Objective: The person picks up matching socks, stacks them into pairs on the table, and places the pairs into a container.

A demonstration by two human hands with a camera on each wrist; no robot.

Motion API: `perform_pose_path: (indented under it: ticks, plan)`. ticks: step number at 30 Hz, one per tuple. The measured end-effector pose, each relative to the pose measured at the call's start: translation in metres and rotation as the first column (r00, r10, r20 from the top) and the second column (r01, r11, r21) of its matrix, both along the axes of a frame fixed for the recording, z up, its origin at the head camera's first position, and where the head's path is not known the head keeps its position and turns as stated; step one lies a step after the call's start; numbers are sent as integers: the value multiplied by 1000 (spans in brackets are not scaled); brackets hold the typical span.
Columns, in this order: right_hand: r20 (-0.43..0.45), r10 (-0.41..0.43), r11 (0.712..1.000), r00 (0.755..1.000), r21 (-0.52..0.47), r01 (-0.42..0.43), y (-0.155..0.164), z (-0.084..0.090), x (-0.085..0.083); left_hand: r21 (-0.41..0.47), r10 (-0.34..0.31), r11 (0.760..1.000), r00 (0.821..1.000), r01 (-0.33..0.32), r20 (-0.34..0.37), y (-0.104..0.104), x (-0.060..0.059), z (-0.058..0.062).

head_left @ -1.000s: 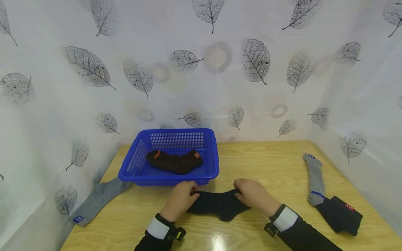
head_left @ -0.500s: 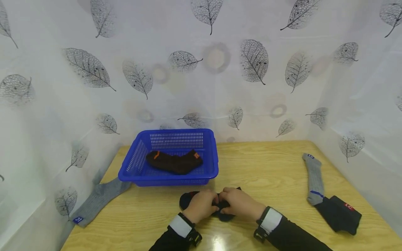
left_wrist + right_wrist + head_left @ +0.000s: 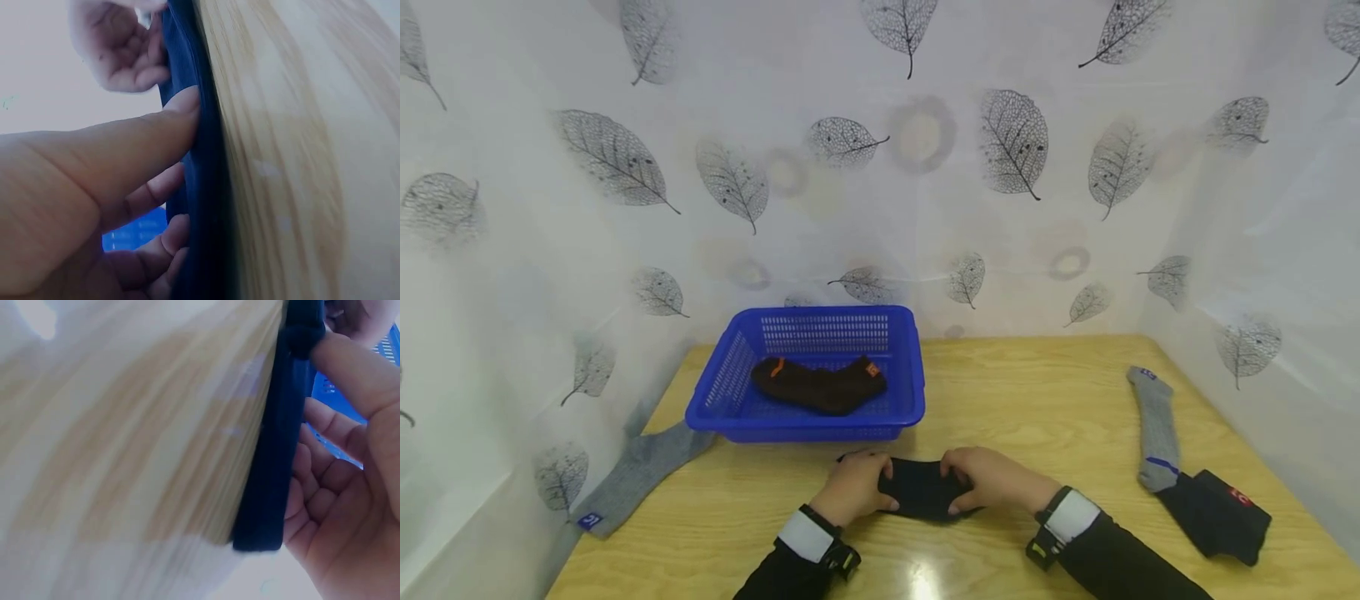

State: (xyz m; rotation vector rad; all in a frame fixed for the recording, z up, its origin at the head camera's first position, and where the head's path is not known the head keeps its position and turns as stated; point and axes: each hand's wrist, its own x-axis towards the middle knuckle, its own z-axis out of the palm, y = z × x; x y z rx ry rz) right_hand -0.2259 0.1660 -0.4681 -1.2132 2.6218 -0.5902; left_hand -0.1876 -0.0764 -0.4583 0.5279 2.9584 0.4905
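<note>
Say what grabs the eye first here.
Both hands, left hand and right hand, grip a folded black sock at the table's near edge. Behind it, a blue basket holds a dark brown sock pair; a grey sock lies far right.

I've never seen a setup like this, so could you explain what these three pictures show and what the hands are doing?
No machine here: a person wears three cameras. The wide picture comes from the head; the two close ones from each wrist. The left hand and right hand grip a folded dark sock on a wooden table. Behind stands a blue basket holding a brown sock. A grey sock lies left; another grey sock and a black sock lie right.
</note>
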Motion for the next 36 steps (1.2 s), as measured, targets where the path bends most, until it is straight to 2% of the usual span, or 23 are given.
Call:
perform_pose_path:
  ticks: [6,11,16,24,31,33,36]
  plan:
    - [33,-64,998,997,25,63,12,2,2,42,18,999,999,-19,36,-8,0,-4]
    - [3,-92,995,996,36,92,9,7,8,48,30,998,998,-33,63,-10,1,-1]
    - [-38,-110,990,993,86,113,3,10,12,8,30,1000,1000,-30,10,-11,3,3]
    - [7,-70,989,997,132,69,5,10,5,-33,13,999,1000,-13,-18,-14,2,5]
    - [58,-98,993,994,72,94,14,11,13,-13,13,1000,991,-15,-133,-10,10,-5]
    - [75,-109,993,991,58,105,16,11,17,12,8,1000,990,-7,-140,-10,13,-4]
    - [46,-116,993,992,26,115,22,13,22,41,15,999,990,-9,-140,-11,18,1]
